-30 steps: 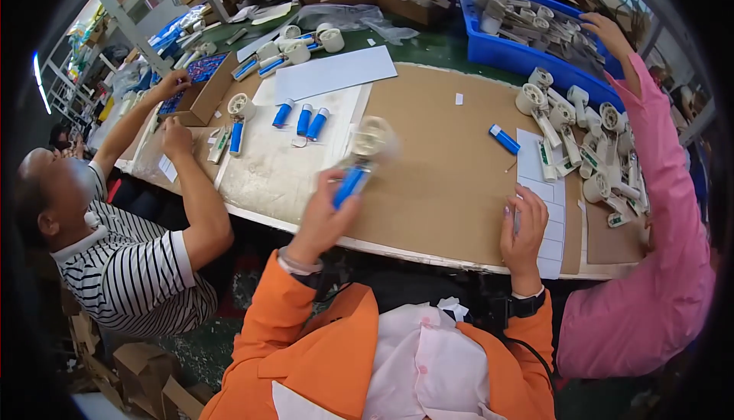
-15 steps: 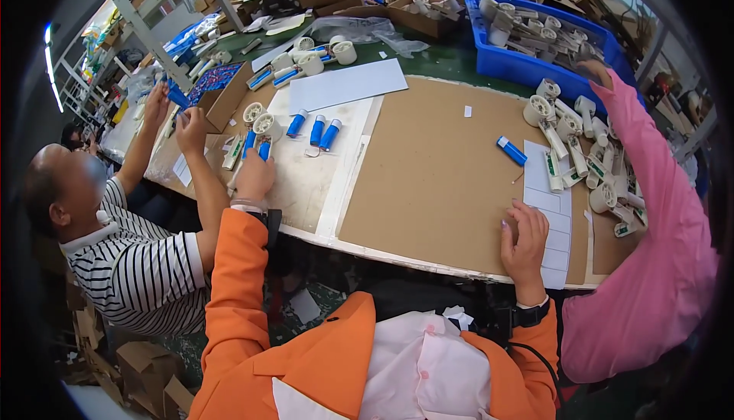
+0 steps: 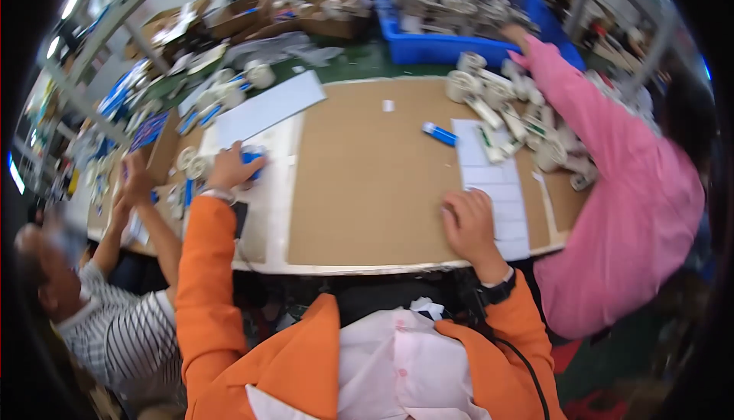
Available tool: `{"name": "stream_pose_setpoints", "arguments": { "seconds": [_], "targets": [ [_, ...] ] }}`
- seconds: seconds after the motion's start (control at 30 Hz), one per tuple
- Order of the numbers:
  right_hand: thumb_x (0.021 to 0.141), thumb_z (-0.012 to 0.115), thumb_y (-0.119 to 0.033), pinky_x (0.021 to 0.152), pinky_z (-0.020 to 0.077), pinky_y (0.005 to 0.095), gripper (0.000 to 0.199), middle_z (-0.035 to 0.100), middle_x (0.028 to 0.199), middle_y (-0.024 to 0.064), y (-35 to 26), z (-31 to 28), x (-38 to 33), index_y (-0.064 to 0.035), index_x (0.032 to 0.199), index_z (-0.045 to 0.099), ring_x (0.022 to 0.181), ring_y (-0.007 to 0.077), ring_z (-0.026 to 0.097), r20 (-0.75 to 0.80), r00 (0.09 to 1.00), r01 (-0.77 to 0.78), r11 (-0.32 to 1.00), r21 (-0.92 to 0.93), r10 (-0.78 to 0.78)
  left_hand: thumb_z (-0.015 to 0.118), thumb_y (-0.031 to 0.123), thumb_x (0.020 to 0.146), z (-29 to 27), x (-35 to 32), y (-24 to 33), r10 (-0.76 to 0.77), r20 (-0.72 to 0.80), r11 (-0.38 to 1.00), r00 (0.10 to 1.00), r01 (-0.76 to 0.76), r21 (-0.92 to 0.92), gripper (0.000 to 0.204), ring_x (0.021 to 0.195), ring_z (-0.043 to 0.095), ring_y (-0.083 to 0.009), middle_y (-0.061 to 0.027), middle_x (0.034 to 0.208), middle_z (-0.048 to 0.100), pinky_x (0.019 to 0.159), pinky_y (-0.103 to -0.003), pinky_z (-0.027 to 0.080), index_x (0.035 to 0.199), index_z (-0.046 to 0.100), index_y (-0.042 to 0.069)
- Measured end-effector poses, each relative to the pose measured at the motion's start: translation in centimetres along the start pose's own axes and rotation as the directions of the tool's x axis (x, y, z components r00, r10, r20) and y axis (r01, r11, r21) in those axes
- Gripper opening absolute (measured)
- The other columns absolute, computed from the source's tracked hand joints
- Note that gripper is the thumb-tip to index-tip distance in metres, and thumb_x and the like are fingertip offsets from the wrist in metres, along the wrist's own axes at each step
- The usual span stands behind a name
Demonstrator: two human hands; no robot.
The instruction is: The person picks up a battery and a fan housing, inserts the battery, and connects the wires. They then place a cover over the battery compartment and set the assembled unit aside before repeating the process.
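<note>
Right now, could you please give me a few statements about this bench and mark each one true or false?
1. The left hand is at the blue cylinders. True.
2. The right hand grips a blue cylinder. False: the right hand is loosely curled at the left edge of the sheet, with no cylinder showing in it.
3. The blue tub holds pale parts. True.
4. The white panel lies to the right of the tub. False: it lies to the left.
5. The co-worker on the right has a pink sleeve. True.
</note>
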State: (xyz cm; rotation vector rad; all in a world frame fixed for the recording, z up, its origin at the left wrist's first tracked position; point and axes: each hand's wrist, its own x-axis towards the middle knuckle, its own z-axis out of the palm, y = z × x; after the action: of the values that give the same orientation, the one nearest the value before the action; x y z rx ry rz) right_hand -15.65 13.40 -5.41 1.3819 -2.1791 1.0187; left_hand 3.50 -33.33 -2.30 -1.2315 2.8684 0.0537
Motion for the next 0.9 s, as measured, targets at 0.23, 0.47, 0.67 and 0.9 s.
{"name": "stream_pose_setpoints", "arguments": {
  "seconds": [0.23,0.47,0.67,0.9],
  "targets": [
    [0.079,0.067,-0.008,0.094,0.0422,0.0435,0.019,0.065,0.093,0.0081,0.7,-0.2,-0.1,-0.0068,0.098,0.062,0.09,0.0288,0.061,-0.02,1.0,0.012,1.0,0.006,-0.012,0.055,0.052,0.086,0.1,-2.5,7.6,0.193,0.02,0.981,0.981,-0.193,-0.013,0.071,0.093,0.063,-0.0475,-0.0336,0.115,0.054,0.082,-0.049,0.053,0.134,0.043,0.001],
    [0.081,0.067,-0.011,0.095,0.0421,0.0422,0.015,0.064,0.091,0.0077,0.5,-0.4,-0.3,-0.0074,0.094,0.062,0.09,0.0271,0.059,-0.008,1.0,0.019,1.0,0.004,-0.019,0.058,0.048,0.086,-0.1,-5.2,20.9,0.435,0.022,0.898,0.9,-0.433,-0.078,0.069,0.09,0.063,-0.048,-0.0324,0.113,0.055,0.08,-0.05,0.053,0.133,0.042,-0.002],
    [0.08,0.068,-0.009,0.095,0.0425,0.0429,0.017,0.066,0.094,0.007,-0.7,-1.8,-0.2,-0.0084,0.097,0.063,0.091,0.0268,0.062,0.065,0.997,0.052,0.998,-0.034,-0.049,0.058,0.049,0.086,0.4,-4.8,32.2,0.507,-0.047,0.844,0.86,-0.507,-0.174,0.075,0.092,0.064,-0.0456,-0.0319,0.113,0.057,0.081,-0.048,0.054,0.138,0.039,-0.002],
    [0.083,0.066,-0.015,0.087,0.0481,0.045,0.023,0.065,0.105,0.0134,4.9,-6.7,6.9,-0.0065,0.105,0.064,0.102,0.0334,0.06,0.128,0.954,-0.25,0.953,-0.171,0.273,0.066,0.048,0.084,1.6,-4.2,33.6,0.633,0.063,0.615,0.771,-0.452,-0.647,0.091,0.114,0.057,-0.0434,-0.0319,0.136,0.043,0.097,-0.043,0.048,0.148,0.026,-0.001]
  ]
}}
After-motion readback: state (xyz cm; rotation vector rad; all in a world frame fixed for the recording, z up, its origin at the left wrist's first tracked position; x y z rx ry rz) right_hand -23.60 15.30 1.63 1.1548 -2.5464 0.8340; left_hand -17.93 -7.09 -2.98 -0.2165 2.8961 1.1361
